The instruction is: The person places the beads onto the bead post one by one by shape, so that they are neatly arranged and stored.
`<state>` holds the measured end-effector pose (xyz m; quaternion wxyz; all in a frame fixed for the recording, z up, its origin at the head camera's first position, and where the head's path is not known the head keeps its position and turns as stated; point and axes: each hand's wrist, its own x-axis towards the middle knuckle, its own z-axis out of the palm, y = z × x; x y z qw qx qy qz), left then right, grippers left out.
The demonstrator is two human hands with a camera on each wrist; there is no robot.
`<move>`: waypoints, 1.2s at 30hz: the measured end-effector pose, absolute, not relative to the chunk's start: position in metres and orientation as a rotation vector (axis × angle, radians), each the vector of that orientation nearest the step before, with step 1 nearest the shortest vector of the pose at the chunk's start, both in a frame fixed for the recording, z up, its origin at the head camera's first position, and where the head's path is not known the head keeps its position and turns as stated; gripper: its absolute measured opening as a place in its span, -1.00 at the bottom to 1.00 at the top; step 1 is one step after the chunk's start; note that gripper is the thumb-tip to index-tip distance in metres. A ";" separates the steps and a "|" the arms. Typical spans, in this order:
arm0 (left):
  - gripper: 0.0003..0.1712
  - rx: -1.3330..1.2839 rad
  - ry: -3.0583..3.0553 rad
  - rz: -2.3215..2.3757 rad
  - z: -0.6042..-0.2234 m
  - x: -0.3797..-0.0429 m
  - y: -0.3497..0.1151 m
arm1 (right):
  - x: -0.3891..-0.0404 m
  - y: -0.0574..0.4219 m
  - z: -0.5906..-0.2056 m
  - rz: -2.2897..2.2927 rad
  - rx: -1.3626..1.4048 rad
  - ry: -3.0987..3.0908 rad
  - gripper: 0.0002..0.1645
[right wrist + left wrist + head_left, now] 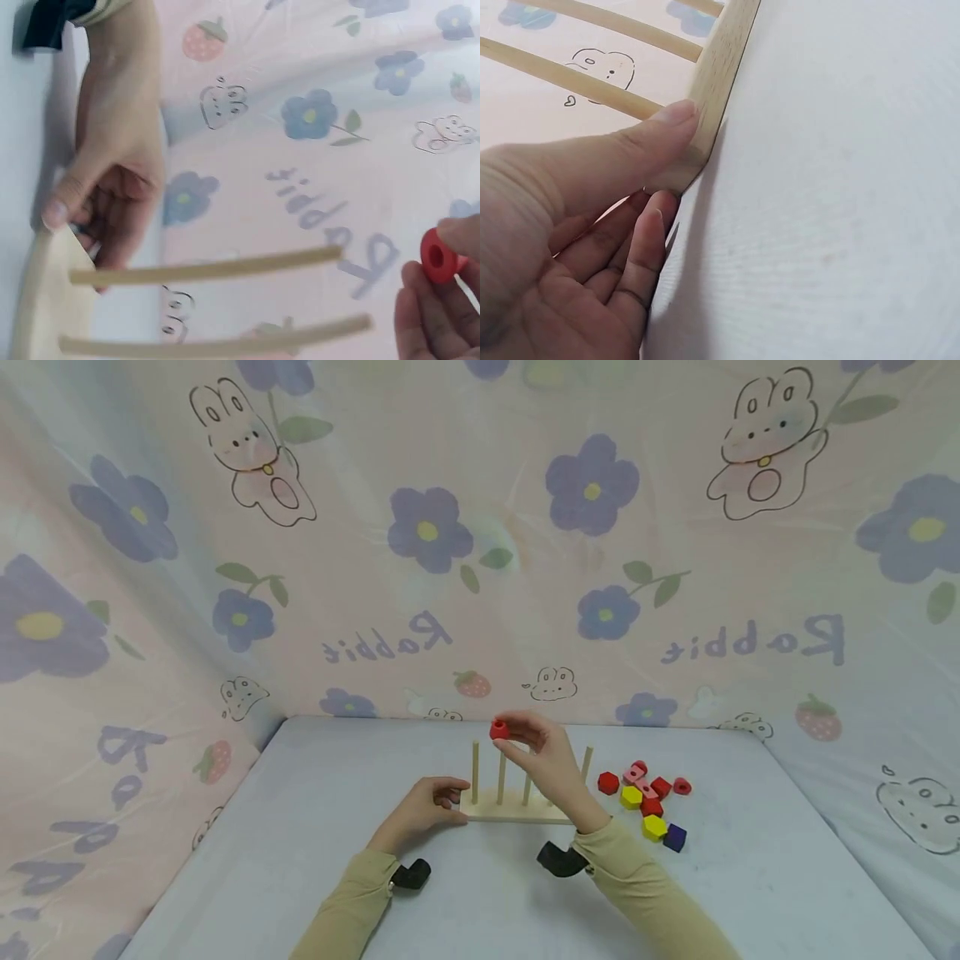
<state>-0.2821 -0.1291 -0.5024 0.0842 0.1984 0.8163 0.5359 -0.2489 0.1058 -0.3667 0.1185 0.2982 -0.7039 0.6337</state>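
Note:
A wooden peg stand (510, 812) with several upright pegs stands on the table. My left hand (423, 806) grips the stand's left end, thumb on the front edge and fingers behind, as the left wrist view shows at the wooden base (721, 82). Between the thumb and fingers of my right hand (551, 764) is a red bead (498, 729), held up near the tops of the left pegs and apart from them. The bead's round hole faces the camera in the right wrist view. My right hand hides part of the stand's right side in the head view.
Right of the stand lies a loose group of beads, among them a red one (608, 783), yellow ones (654, 827), pink ones and a dark blue one (675, 838). A patterned curtain (517, 602) hangs behind the white table (750, 893).

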 end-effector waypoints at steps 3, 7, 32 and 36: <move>-0.40 0.600 2.427 1.604 -0.504 -0.283 -0.130 | -0.244 0.089 -0.368 1.829 0.846 -2.057 -0.62; -0.43 0.593 2.419 1.619 -0.507 -0.284 -0.129 | -0.243 0.077 -0.375 1.854 0.804 -2.066 -0.62; -0.43 0.578 2.334 1.704 -0.502 -0.284 -0.132 | -0.268 0.060 -0.452 1.979 0.488 -2.186 -0.56; -0.45 0.582 2.312 1.720 -0.502 -0.282 -0.133 | -0.268 0.060 -0.467 1.985 0.441 -2.289 -0.57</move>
